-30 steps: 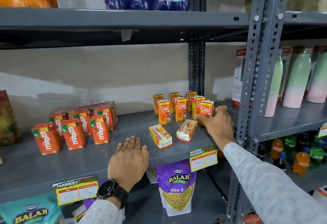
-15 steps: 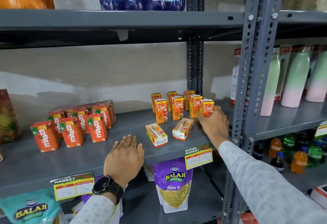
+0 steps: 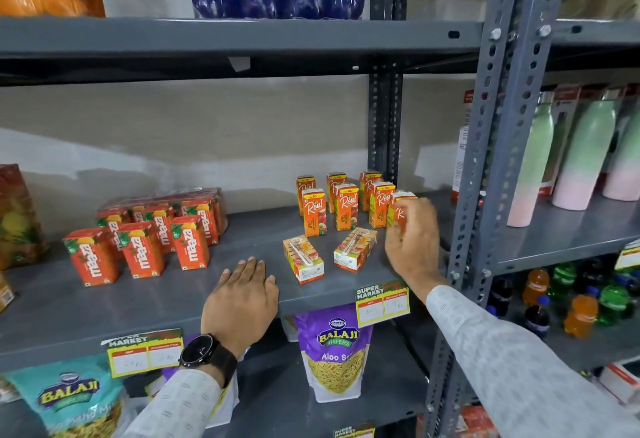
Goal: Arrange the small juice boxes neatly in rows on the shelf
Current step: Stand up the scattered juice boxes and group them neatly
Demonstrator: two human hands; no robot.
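Left end of shelf (image 3: 86,313): Maaza boxes (image 3: 138,243) upright, roughly in rows before a wrapped pack, looking settled. At the front edge, mid-shelf: left hand (image 3: 242,299) flat, fingers spread and released, gripping nothing. Just right of it, two Real boxes (image 3: 303,259) lying on their sides near the front edge, well short of tidy. Behind these, toward the back right corner, six Real boxes standing in two rows of three. At the right end of the front row: right hand (image 3: 412,240) clenched around a seventh box (image 3: 400,211), apparently tilted. Judged roughly two-thirds done; left: seating this box, then standing up the two fallen ones.
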